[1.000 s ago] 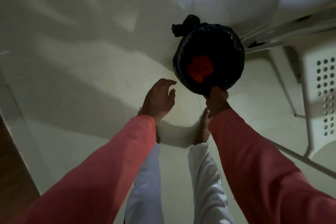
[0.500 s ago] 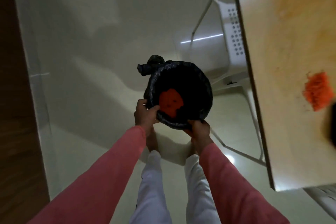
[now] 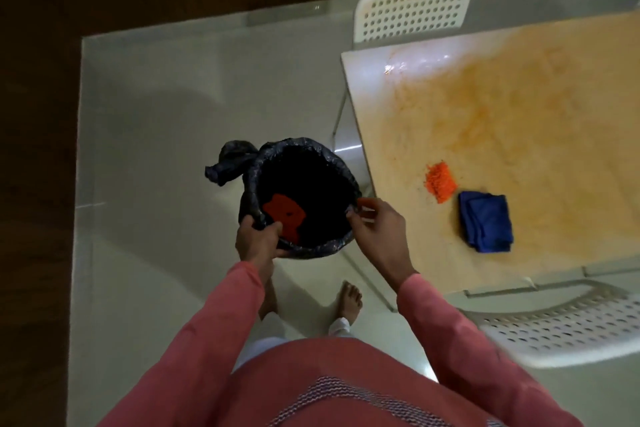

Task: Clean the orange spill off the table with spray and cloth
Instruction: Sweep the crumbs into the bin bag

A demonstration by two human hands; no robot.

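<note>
Two white perforated chairs [image 3: 414, 9] [image 3: 561, 329] flank the table; a black-lined bin [image 3: 301, 194] holds orange scraps.

Cloth [image 3: 486, 220] on table [image 3: 540, 87], just right of crumbs [image 3: 440, 181]; bin [image 3: 300, 191] left.

Long pink sleeves [image 3: 221, 329], patterned pink top (woven band), white trousers [image 3: 341, 326], bare feet [image 3: 351, 300].

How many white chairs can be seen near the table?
2. One chair stands at the table's far end, mostly its perforated back showing. The other chair is at the near end, lower right. Others may be hidden out of view.
</note>
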